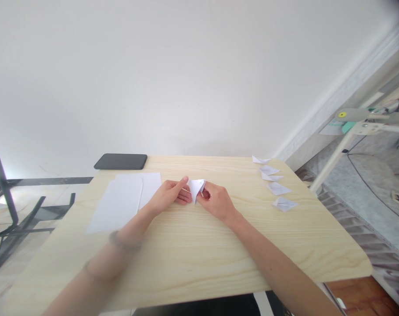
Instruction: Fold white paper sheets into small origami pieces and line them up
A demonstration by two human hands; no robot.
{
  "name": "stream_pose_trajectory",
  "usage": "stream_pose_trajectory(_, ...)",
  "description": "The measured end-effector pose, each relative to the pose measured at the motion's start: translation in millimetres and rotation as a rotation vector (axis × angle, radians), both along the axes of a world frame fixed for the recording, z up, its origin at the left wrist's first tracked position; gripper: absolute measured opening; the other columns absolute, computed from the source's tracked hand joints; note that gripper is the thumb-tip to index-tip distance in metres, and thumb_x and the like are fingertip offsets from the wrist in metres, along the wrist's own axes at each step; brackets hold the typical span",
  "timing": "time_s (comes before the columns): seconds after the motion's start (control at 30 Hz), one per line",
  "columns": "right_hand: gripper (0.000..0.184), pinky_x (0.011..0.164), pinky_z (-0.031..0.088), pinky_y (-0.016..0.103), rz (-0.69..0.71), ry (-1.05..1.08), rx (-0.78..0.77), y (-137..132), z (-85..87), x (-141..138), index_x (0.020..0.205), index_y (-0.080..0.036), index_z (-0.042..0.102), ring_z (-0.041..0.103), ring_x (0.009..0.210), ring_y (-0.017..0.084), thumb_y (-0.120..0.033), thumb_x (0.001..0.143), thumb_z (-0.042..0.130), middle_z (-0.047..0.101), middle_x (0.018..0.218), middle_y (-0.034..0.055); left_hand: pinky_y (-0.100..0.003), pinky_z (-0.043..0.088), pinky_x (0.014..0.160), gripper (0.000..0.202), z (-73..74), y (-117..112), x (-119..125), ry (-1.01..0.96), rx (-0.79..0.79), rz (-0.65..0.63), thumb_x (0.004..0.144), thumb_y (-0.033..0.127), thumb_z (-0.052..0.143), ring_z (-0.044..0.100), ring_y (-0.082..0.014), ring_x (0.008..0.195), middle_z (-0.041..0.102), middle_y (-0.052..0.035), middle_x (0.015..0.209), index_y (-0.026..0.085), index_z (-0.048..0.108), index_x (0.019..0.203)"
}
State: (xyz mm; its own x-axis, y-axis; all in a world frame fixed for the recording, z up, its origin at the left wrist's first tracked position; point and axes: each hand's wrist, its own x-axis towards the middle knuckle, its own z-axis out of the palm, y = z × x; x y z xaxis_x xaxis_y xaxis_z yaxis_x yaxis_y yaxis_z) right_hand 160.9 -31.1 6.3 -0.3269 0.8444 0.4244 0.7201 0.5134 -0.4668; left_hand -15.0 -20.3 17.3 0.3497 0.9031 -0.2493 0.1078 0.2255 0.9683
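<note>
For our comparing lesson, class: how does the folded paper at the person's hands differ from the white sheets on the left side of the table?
The folded paper is small, while the white sheets are much larger.
The folded paper is creased into a pointed shape; the white sheets lie mostly flat.
The folded paper is held in the right hand, whereas the white sheets rest on the table.
Both are white.

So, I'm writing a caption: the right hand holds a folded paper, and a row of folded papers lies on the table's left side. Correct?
No: the head view shows the row of folded papers on the right side of the table; the right hand holds a folded paper.
</note>
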Motion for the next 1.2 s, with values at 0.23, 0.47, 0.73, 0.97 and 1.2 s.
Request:
stream_pose_trajectory(0.23,0.012,0.050,0.028,0.020,0.033,-0.030,0.124,-4.2,-1.7,-4.9,0.065,-0.018,0.053,0.045,0.049,0.007,-0.025,0.074,0.049,0.053,0.057,-0.0023,-0.030,0.049,0.068,0.048,8.1,-1.8,4.6,0.057,-0.046,0.014,0.072,0.056,0.049,0.062,-0.0198,0.073,0.067,-0.0096,0.074,0.012,0.065,0.071)
stream_pose_trajectory(0.47,0.007,0.049,0.033,0.019,0.028,0.211,-0.067,-0.8,-3.8,-0.8,0.071,-0.019,0.048,0.041,0.047,0.008,-0.026,0.073,0.050,0.044,0.052,-0.0049,-0.020,0.035,0.047,0.041,11.1,-2.7,1.2,0.122,0.102,-0.006,0.073,0.052,0.050,0.044,-0.0095,0.050,0.050,0.0022,0.052,0.014,0.058,0.060)
stream_pose_trajectory(0.73,0.016,0.050,0.038,0.020,0.207,0.344,-0.200,0.1,-3.1,4.6,0.091,-0.022,0.049,0.046,0.052,0.008,-0.024,0.083,0.035,0.050,0.066,-0.0012,-0.021,0.035,0.051,0.042,8.1,-1.7,-1.5,0.080,0.129,-0.024,0.075,0.052,0.047,0.045,-0.0098,0.055,0.054,0.0006,0.060,0.013,0.061,0.068)
stream_pose_trajectory(0.97,0.014,0.052,0.037,0.020,0.236,0.423,-0.303,0.5,-1.2,7.5,0.093,-0.020,0.044,0.045,0.052,0.007,-0.026,0.084,0.035,0.049,0.066,-0.0028,-0.024,0.041,0.063,0.036,4.8,0.7,-3.2,-0.040,0.048,0.009,0.071,0.046,0.057,0.054,-0.0135,0.067,0.064,-0.0040,0.077,0.013,0.066,0.081)
stream_pose_trajectory(1.2,0.025,0.048,0.028,0.020,0.197,0.282,-0.312,4.1,-1.2,4.7,0.067,-0.017,0.046,0.035,0.050,0.007,-0.037,0.082,0.041,0.040,0.056,-0.0042,-0.023,0.040,0.058,0.035,0.9,1.8,-3.3,-0.035,0.055,0.022,0.069,0.042,0.061,0.055,-0.0136,0.064,0.066,-0.0047,0.076,0.012,0.067,0.086)
